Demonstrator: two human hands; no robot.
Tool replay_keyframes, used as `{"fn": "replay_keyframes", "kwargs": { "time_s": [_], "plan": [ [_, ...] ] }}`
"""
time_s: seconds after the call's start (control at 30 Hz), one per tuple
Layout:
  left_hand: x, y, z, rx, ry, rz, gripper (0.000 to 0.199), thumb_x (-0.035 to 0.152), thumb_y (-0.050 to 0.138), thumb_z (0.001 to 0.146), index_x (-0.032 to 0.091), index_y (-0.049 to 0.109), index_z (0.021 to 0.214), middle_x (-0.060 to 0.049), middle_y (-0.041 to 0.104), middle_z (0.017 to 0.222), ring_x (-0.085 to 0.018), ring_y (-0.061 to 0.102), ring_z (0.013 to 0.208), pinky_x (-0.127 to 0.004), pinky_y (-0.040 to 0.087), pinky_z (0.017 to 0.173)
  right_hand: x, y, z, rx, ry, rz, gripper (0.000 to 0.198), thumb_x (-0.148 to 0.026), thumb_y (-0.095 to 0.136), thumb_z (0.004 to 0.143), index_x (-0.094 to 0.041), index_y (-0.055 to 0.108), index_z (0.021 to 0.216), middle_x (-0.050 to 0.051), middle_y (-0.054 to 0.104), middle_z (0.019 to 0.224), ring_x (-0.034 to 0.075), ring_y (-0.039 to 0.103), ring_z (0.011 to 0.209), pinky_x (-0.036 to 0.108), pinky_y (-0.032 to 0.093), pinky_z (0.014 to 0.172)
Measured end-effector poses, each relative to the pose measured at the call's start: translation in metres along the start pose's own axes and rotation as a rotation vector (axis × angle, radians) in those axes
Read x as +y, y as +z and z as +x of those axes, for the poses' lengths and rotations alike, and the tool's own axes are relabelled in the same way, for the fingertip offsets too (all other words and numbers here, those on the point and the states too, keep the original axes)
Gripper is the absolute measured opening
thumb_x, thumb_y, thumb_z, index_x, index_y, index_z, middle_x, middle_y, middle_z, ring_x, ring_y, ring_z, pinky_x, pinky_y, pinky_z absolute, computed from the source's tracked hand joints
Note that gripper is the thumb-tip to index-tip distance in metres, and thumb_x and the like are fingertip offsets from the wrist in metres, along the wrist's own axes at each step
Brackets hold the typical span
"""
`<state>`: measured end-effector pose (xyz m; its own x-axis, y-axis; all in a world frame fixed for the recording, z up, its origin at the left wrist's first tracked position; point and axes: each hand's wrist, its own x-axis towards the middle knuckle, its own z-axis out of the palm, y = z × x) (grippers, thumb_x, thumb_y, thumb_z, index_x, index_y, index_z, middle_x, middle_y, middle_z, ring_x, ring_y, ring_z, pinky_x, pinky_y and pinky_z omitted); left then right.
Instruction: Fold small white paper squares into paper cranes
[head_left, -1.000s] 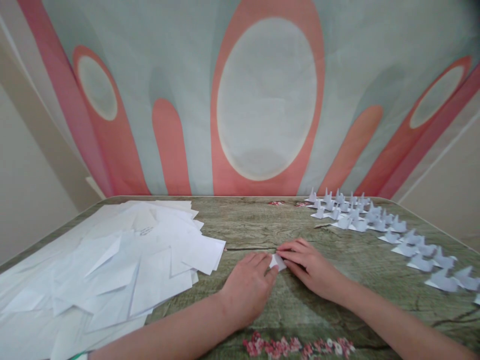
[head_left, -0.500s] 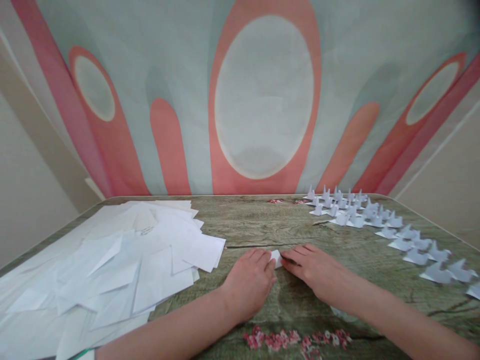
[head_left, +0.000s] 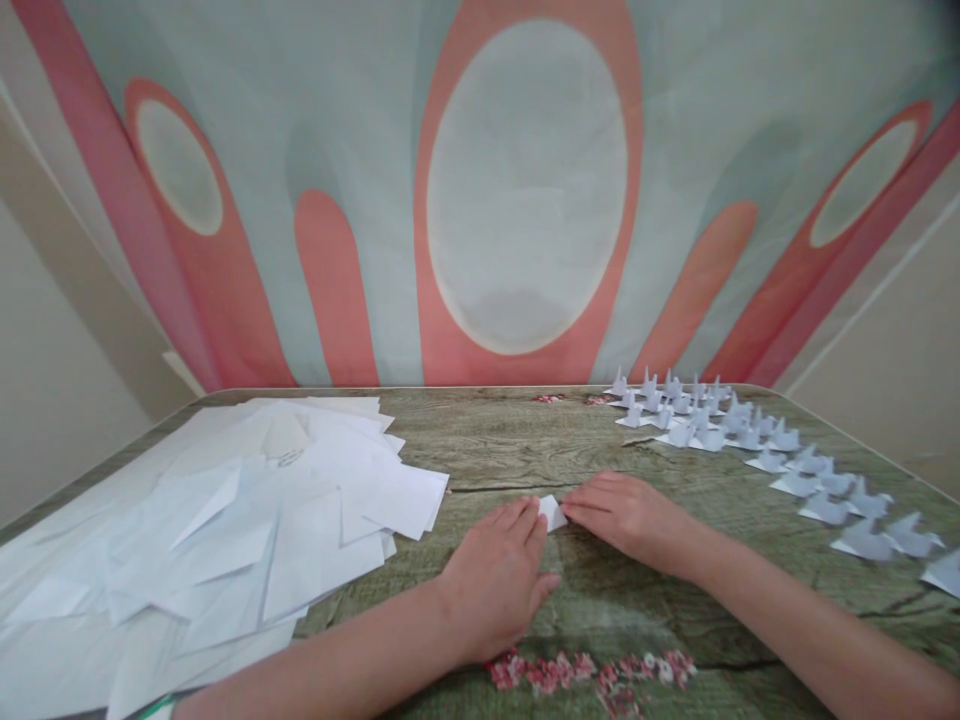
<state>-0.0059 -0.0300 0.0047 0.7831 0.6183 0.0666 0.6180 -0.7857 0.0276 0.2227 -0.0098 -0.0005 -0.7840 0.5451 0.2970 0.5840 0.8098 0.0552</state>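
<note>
A small folded piece of white paper (head_left: 552,514) lies on the table between my two hands. My left hand (head_left: 499,575) rests flat at the paper's left side, fingertips on its edge and the thumb held apart. From the other side, my right hand (head_left: 630,515) has its fingers pressed together at the paper's right tip. Its thumb is mostly hidden beneath the hand. The parts of the paper under my fingertips are covered, so its full shape cannot be made out.
A large, loose heap of white paper sheets (head_left: 307,540) spreads over the left side. Several folded white paper birds (head_left: 825,505) stand in rows along the right. The wood-grain table (head_left: 480,435) has pink blossom prints (head_left: 555,672); a patterned backdrop (head_left: 525,180) rises behind it.
My left thumb has moved away from the paper toward me, and the left hand has flattened. My right fingers have drawn closer together at the paper's tip. The view has shifted slightly.
</note>
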Motion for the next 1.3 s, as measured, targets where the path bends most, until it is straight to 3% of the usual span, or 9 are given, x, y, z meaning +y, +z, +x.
{"fn": "replay_keyframes", "kwargs": {
  "time_s": [0.23,0.63,0.9,1.3],
  "plan": [
    [-0.002,0.001,0.0,0.01,0.015,-0.027,0.049,0.043,0.033,0.091,0.01,0.043,0.125,-0.015,0.039,0.138,-0.024,0.033,0.129,-0.038,0.026,0.106,-0.002,0.002,-0.002,0.01,-0.121,-0.113,0.025,-0.013,0.041,0.091,-0.012,0.06,0.105,0.012,0.066,0.101,0.02,0.06,0.088,0.037,0.048,0.077],
    [-0.005,-0.002,-0.002,0.007,0.076,0.036,0.051,0.047,0.04,0.088,0.009,0.046,0.121,-0.016,0.039,0.138,-0.026,0.032,0.129,-0.037,0.025,0.106,-0.002,0.005,-0.001,0.037,-0.136,-0.125,0.025,-0.014,0.039,0.092,-0.011,0.06,0.106,0.012,0.065,0.101,0.02,0.059,0.088,0.036,0.047,0.076],
    [-0.003,-0.012,-0.001,-0.022,0.044,0.028,0.05,0.046,0.053,0.082,0.012,0.05,0.118,-0.014,0.053,0.123,-0.026,0.047,0.115,-0.039,0.034,0.099,0.001,0.012,0.0,0.045,-0.013,0.032,0.022,-0.018,0.041,0.092,-0.018,0.062,0.098,0.007,0.065,0.1,0.016,0.057,0.088,0.033,0.044,0.077],
    [-0.005,-0.006,0.0,0.019,0.041,0.067,0.052,0.047,0.052,0.083,0.009,0.05,0.118,-0.015,0.051,0.127,-0.026,0.046,0.116,-0.037,0.033,0.1,0.003,0.013,0.014,0.079,0.153,0.431,0.012,-0.019,0.049,0.088,-0.018,0.061,0.087,0.007,0.063,0.096,0.017,0.053,0.091,0.035,0.041,0.082]
  ]
}}
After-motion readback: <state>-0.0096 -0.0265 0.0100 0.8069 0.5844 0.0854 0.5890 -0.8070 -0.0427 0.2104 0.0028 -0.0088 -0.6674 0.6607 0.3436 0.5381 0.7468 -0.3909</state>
